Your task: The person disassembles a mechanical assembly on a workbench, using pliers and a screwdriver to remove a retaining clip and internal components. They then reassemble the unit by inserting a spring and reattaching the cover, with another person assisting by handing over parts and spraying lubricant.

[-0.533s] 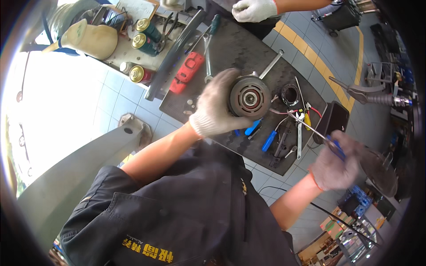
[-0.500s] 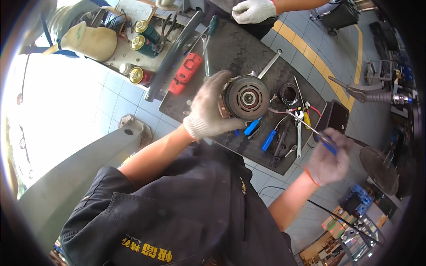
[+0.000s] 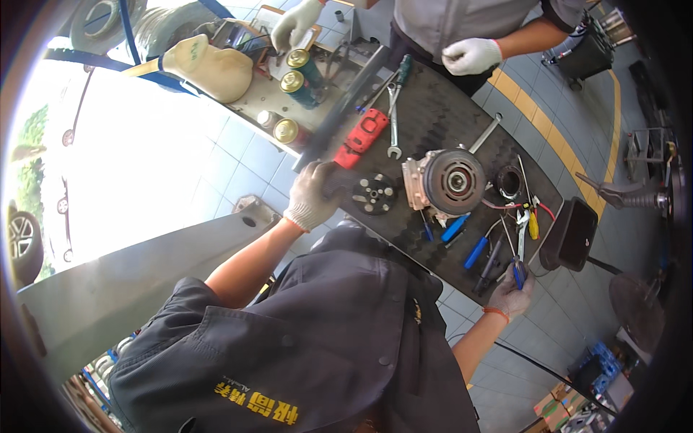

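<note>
My left hand (image 3: 313, 196), in a whitish knit glove, is at the table's left edge with thumb and fingers apart and nothing visible between them. Beside it lies a black round clutch plate (image 3: 373, 193) with several holes. My gloved right hand (image 3: 511, 294) is closed round the blue handle of a screwdriver (image 3: 519, 274) at the near right corner, its shaft pointing away from me over the tools. Mid-table sits a compressor (image 3: 416, 186), its grooved black pulley (image 3: 455, 180) facing up. Neither hand touches it.
Around the compressor lie a black ring (image 3: 509, 182), blue-handled tools (image 3: 476, 254), a yellow-handled tool (image 3: 533, 224), wrenches (image 3: 393, 130) and a red case (image 3: 361, 138). A co-worker's gloved hands (image 3: 471, 56) are across the table. Spray cans (image 3: 294, 83) stand on a side bench.
My left hand has left the compressor and moved to the table's left edge, uncovering the clutch plate. My right hand has come down to the near right corner with the screwdriver. The view has shifted.
</note>
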A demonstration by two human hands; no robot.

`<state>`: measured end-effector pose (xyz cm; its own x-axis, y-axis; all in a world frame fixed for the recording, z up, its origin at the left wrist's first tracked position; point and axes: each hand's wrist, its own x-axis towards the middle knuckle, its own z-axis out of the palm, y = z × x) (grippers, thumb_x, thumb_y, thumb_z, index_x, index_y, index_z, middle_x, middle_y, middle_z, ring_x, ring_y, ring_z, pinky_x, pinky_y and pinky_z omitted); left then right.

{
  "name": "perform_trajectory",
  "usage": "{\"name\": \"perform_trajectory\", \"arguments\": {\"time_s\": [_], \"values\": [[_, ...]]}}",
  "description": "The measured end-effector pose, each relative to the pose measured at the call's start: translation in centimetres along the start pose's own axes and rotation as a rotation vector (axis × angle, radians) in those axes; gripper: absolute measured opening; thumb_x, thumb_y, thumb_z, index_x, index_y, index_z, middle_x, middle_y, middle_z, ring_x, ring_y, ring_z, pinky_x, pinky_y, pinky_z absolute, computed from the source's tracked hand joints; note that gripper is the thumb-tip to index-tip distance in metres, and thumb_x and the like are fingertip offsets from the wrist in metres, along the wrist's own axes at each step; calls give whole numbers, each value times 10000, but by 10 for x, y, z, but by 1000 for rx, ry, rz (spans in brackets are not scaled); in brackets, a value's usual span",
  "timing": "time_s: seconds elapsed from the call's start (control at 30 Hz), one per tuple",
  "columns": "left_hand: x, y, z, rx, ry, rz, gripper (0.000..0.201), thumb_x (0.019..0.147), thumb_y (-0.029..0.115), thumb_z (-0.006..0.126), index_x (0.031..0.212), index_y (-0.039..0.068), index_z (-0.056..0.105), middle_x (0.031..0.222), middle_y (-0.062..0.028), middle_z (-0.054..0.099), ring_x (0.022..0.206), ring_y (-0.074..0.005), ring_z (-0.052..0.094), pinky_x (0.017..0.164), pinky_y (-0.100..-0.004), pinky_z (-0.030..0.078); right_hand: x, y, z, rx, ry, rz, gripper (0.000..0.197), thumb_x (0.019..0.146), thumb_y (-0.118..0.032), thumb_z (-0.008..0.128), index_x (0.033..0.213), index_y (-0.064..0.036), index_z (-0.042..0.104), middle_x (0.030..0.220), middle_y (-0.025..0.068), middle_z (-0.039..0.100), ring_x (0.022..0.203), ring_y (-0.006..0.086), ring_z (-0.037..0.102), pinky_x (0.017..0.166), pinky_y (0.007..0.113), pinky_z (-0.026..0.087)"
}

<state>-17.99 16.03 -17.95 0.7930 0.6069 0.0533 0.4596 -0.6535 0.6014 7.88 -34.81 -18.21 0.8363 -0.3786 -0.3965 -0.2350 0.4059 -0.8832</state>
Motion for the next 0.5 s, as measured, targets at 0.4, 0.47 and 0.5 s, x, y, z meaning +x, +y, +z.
{"name": "perform_trajectory", "arguments": {"time_s": [0.4,0.47,0.5], "values": [[75,43,19,-46,66,70,619,905,346,916,1422,80,703,1437,-221,704,1298,-474,720,1087,-573,605,-87,3,47,-270,-59,-226,536,1175,-198,716,1538,153,537,1471,277,612,1357,381,691,1202,540,635],[73,33,16,-26,104,83,668,900,369,933,1445,68,692,1456,-231,699,1319,-478,712,1109,-563,599,-108,-38,36,-354,-90,-278,563,1176,-227,720,1549,149,529,1484,282,625,1384,368,692,1222,528,626],[72,25,17,13,52,35,732,900,378,938,1497,62,656,1500,-255,669,1358,-497,683,1142,-578,580,-115,-53,38,-439,-75,-325,576,1177,-241,722,1555,147,525,1491,284,632,1397,362,692,1231,522,621]]}}
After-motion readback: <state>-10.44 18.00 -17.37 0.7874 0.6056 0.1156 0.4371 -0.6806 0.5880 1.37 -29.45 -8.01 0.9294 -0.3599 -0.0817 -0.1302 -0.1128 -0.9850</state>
